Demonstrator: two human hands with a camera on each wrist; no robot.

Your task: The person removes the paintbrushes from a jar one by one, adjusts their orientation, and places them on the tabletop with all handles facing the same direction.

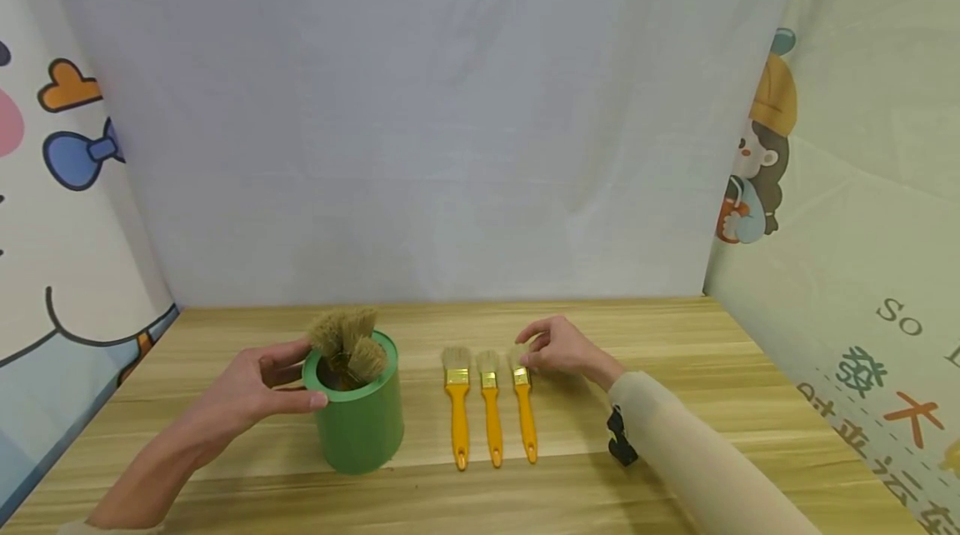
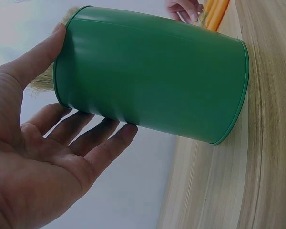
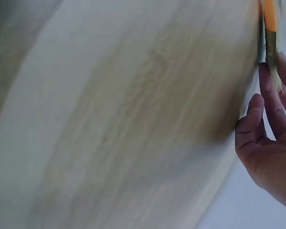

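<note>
Left grip (image 1: 258,389) at can rim (image 1: 392,354), brushes (image 1: 492,417) spaced

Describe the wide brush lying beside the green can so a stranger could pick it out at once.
On the wooden table, find the upright green can. Just to its right in the head view, three orange-handled brushes lie side by side, bristles pointing away from the wearer. Take the wide brush nearest the can: its head is clearly broader than its two neighbours'.
</note>
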